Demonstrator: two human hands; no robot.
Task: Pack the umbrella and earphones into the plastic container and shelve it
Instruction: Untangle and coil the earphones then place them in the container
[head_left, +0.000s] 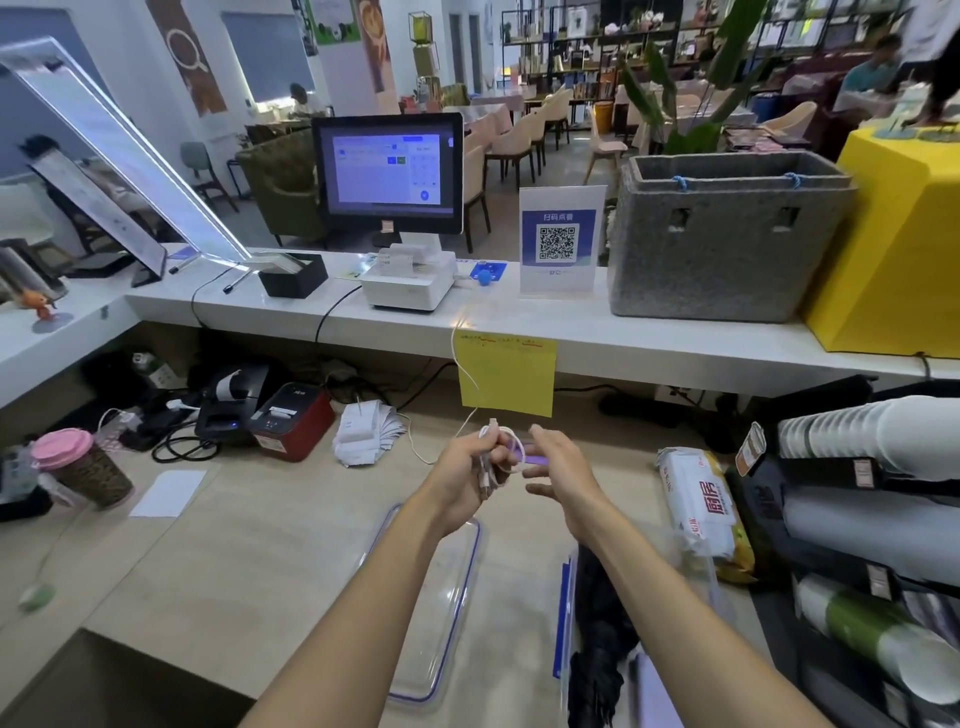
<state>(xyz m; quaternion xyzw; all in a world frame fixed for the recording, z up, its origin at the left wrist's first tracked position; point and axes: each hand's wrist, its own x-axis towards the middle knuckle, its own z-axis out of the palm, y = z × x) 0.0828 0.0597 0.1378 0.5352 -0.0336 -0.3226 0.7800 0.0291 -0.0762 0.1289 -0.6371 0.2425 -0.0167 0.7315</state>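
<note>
My left hand (470, 470) is closed around coiled white earphones (500, 448), held above the wooden counter. Their loops stick out past my fingers. My right hand (558, 465) hovers just to the right with fingers spread, close to the cord loop, holding nothing. Below my arms lies a clear plastic lid with a blue rim (447, 597). To its right stands the clear plastic container (566, 613), and a folded black umbrella (597, 639) lies inside it, partly hidden by my right forearm.
A white cable (457, 358) hangs from the upper counter by a yellow note (506, 376). Label printers (291, 421), a receipt stack (363, 431) and a pink-lidded cup (78, 465) sit left. A wipes pack (701, 512) and stacked paper cups (872, 525) crowd the right.
</note>
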